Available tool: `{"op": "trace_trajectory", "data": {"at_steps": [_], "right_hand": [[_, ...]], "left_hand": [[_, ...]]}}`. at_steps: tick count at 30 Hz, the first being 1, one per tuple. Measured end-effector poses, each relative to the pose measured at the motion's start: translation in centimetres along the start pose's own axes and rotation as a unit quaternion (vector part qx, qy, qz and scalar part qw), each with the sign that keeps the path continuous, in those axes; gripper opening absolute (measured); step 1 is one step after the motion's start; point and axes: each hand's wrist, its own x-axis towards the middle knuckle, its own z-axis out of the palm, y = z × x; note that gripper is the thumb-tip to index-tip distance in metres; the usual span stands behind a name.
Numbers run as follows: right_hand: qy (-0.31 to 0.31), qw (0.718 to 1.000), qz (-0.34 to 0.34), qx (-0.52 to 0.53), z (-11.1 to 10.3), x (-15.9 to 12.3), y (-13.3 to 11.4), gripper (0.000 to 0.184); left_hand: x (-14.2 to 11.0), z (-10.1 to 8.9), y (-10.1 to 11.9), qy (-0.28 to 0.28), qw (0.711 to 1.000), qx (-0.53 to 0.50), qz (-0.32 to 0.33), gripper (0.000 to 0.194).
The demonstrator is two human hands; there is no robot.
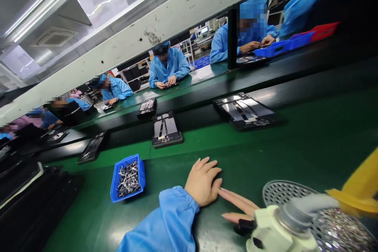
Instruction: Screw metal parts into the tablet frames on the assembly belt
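Note:
My left hand (203, 183), in a blue sleeve, is palm down over the green work surface (183, 165). Its fingers are a little apart, and nothing shows in them. Close to its thumb are the stretched fingers of my right hand (239, 204), apart from the thumb below them. The palm and wrist of the right hand are hidden behind a pale, cream-coloured tool (277, 228) with a black piece on its side and a grey cord; it looks like an electric screwdriver. Whether the right palm touches this tool cannot be seen.
A blue bin (113, 181) of small metal parts stands left. On the right lies a perforated metal dish (274, 189) with many tiny shiny pieces, under a yellow strap (362, 177). Opened tablet-like devices (167, 128) lie ahead. Co-workers in blue (169, 65) sit beyond.

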Motion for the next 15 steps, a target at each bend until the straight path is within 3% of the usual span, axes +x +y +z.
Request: {"op": "trace_trajectory", "data": {"at_steps": [3, 6, 8, 10, 13, 15], "right_hand": [[-0.023, 1.000, -0.005, -0.018, 0.0, 1.9, 3.6, 0.055], [-0.029, 0.999, 0.007, -0.022, -0.4, 2.3, 6.9, 0.053], [-0.049, 0.999, 0.018, -0.014, -1.1, 1.3, 7.8, 0.051], [-0.066, 0.997, 0.032, -0.019, -1.8, -0.4, 6.9, 0.054], [-0.058, 0.997, 0.048, -0.021, -1.8, -2.2, 2.9, 0.067], [-0.051, 0.998, -0.002, 0.033, -0.8, -1.5, 0.3, 0.083]], "left_hand": [[0.0, 0.0, 0.3, 0.031, 0.999, -0.006, 0.018, 0.034], [0.1, -0.3, 1.1, 0.153, 0.984, -0.041, 0.087, 0.026], [0.1, -0.9, 1.7, 0.240, 0.959, -0.070, 0.133, 0.025], [-0.3, -1.5, 2.3, 0.271, 0.945, -0.083, 0.164, 0.025], [-1.0, -2.4, 3.1, 0.260, 0.942, -0.078, 0.199, 0.028], [-0.3, -2.1, 3.7, 0.262, 0.938, -0.092, 0.210, 0.027]]}}
